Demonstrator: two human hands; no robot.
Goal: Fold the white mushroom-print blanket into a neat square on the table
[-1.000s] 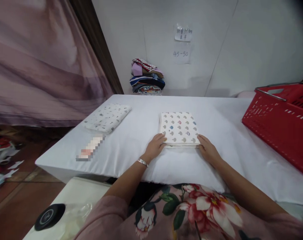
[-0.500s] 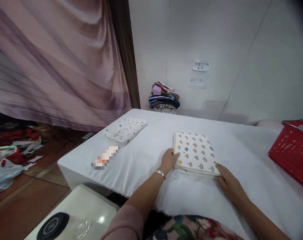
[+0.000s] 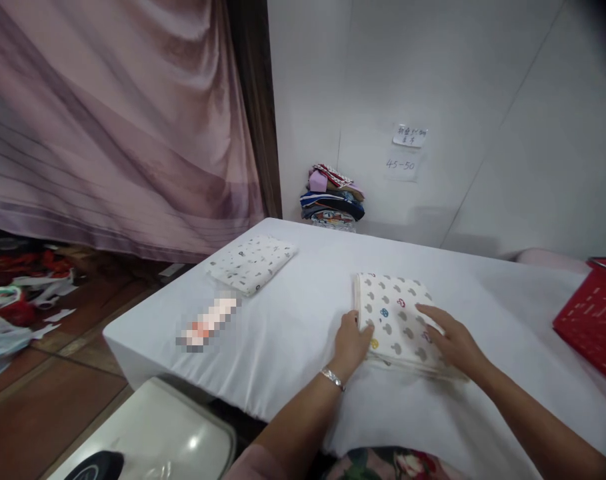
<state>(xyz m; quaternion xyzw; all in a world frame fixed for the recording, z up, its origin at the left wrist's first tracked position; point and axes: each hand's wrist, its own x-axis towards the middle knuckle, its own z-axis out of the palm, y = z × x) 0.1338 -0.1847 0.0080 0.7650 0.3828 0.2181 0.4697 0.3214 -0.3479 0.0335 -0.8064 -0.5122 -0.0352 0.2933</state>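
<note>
A folded white cloth [image 3: 395, 320] printed with grey mushroom shapes and a few coloured ones lies flat on the white-covered table [image 3: 313, 293]. My left hand [image 3: 353, 341] grips its left edge, thumb on top and fingers at the side. Over the right part of the cloth, my right hand [image 3: 453, 337] rests with its fingers stretched out and apart, palm down. Farther left lies a second folded white cloth [image 3: 255, 263] with small dark prints, away from both hands.
A blurred-out strip [image 3: 210, 323] lies near the left table edge. At right stands a red basket [image 3: 593, 320]. Behind the table rises a stack of folded fabrics [image 3: 333, 197]. A white lidded box [image 3: 167, 427] stands at lower left, beside the table.
My right hand has moved from the cloth's right edge onto its top, fingers spreading. The left hand stays at the left edge. The view has shifted slightly.
</note>
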